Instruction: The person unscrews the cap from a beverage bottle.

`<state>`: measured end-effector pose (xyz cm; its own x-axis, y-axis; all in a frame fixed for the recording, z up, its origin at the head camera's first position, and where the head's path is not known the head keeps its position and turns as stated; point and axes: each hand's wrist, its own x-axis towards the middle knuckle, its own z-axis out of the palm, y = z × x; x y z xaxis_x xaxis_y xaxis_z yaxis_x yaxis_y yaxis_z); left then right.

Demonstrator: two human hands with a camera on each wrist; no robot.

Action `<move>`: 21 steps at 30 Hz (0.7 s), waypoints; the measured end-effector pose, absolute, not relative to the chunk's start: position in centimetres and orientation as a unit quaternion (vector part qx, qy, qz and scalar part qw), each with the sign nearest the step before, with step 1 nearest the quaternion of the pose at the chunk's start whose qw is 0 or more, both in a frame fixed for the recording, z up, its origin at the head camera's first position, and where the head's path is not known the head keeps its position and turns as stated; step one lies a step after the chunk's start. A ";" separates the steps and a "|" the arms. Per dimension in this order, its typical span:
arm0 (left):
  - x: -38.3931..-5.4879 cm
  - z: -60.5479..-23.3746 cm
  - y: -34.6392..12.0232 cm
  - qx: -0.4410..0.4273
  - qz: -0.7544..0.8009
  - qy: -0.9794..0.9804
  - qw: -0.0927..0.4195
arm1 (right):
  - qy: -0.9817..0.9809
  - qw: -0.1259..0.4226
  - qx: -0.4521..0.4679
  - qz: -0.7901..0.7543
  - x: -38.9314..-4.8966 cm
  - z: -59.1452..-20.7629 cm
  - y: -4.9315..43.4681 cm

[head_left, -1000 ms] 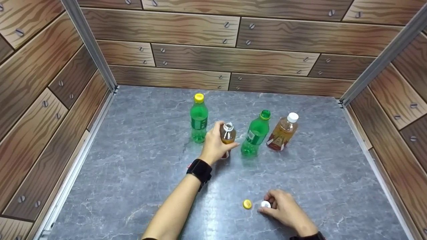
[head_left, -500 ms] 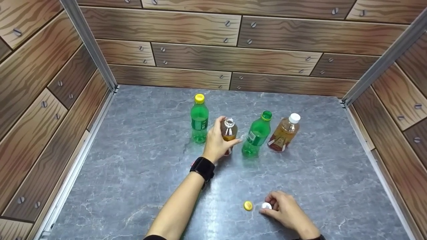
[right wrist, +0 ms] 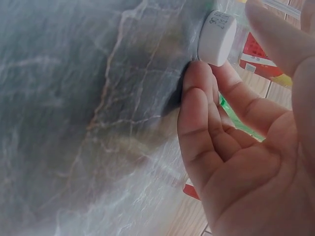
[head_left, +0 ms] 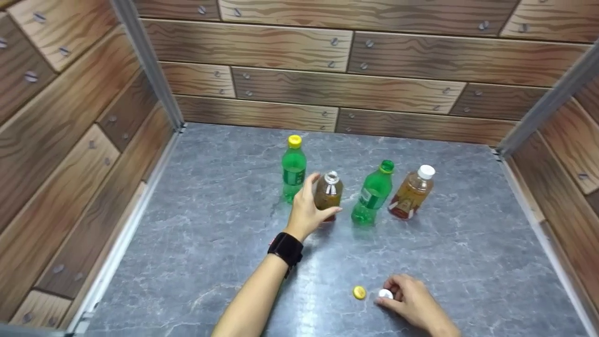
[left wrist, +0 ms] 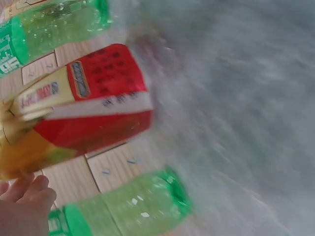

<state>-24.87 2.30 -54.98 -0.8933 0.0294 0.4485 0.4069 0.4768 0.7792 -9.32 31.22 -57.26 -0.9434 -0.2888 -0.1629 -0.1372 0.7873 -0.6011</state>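
In the head view an uncapped bottle of amber drink stands upright beside my left hand. That hand's index finger and thumb are stretched out loosely around the bottle's side. Its red and cream label shows large in the left wrist view, with curled fingertips at its lower edge. At the front of the table, the thumb and fingers of my right hand curl round a white bottle cap. The right wrist view shows this cap against the fingertips; a yellow bottle cap lies to its left.
A green bottle with a yellow cap stands behind my left hand. To the right are an uncapped green bottle and an amber drink bottle with a white cap. Wood-patterned walls enclose the grey marbled table.
The uncapped amber bottle was pushed slightly back, then my left hand drew a little away from it to the left. My right hand and both loose caps stay put. The head view has shifted.
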 end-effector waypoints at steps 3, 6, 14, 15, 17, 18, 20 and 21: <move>-24.1 -55.3 1.7 -0.131 -0.495 -0.836 0.199 | 0.934 0.140 -0.112 -0.308 -9.5 -57.1 31.6; -22.7 -55.7 0.2 -0.132 -0.490 -0.836 0.210 | 0.926 0.146 -0.131 -0.323 -9.7 -57.0 31.5; -20.4 -55.6 -6.9 -0.089 -0.399 -0.882 0.234 | 0.928 0.146 -0.126 -0.320 -9.8 -57.2 31.3; -20.5 -55.3 -7.7 -0.075 -0.396 -0.885 0.232 | 0.928 0.146 -0.123 -0.319 -9.8 -57.2 31.3; -20.8 -54.8 -9.0 -0.047 -0.400 -0.888 0.221 | 0.930 0.144 -0.121 -0.317 -9.8 -57.1 31.3; -21.0 -54.6 -9.5 -0.034 -0.406 -0.888 0.214 | 0.929 0.143 -0.123 -0.318 -9.8 -57.2 31.3; -21.6 -54.3 -10.2 -0.015 -0.422 -0.885 0.197 | 0.929 0.139 -0.126 -0.319 -9.7 -57.3 31.3; -21.9 -54.1 -10.3 -0.011 -0.430 -0.883 0.189 | 0.928 0.137 -0.129 -0.321 -9.7 -57.3 31.2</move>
<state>-21.92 -10.34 -54.07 -0.9284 -0.1427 0.3432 0.1820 0.6304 0.7546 -9.71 31.23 -57.35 -0.9296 -0.3266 -0.1708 -0.1510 0.7602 -0.6319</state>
